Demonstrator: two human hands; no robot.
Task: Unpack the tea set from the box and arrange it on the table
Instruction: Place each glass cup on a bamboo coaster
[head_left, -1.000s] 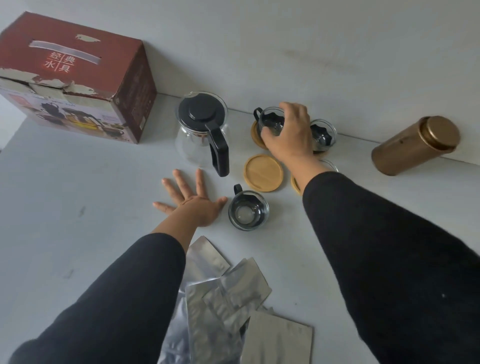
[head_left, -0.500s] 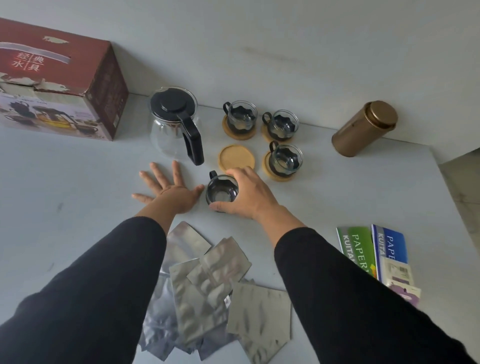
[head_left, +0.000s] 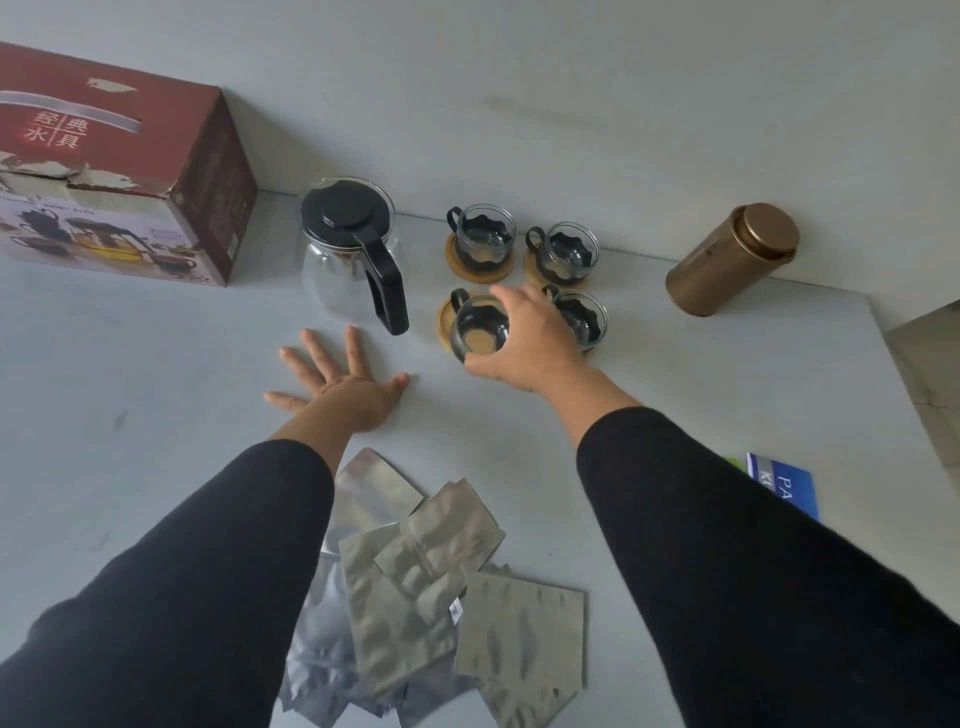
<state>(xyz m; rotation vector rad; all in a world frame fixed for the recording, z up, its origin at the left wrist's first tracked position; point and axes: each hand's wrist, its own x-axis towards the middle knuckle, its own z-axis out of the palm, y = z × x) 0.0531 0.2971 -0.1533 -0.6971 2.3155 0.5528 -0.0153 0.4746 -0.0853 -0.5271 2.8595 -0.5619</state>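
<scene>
- The right hand (head_left: 524, 340) is curled around a glass cup (head_left: 478, 332), thumb on the near side and fingers over the far rim, holding it over a round wooden coaster (head_left: 445, 325) — I cannot tell whether the cup is resting on it.
- The left hand (head_left: 343, 384) lies flat on the table (head_left: 130, 374), fingers spread wide, gripping nothing, just in front of the teapot.
- The glass teapot (head_left: 353, 254), with its black lid and handle, stands upright to the left of the cups.
- 3 more cups sit on coasters: 2 at the back (head_left: 483, 239) (head_left: 563, 254), and 1 (head_left: 584, 319) just behind the right hand, partly hidden by it.
- The red box (head_left: 119, 171) stands at the far left against the wall, well apart from the cups.
- A gold canister (head_left: 732, 260) lies tilted against the wall at the right.
- Silver foil packets (head_left: 415, 587) lie heaped between the 2 black sleeves, near the table's front edge.
- A blue booklet (head_left: 789, 483) peeks out beside the right sleeve — its lettering is mostly covered.
</scene>
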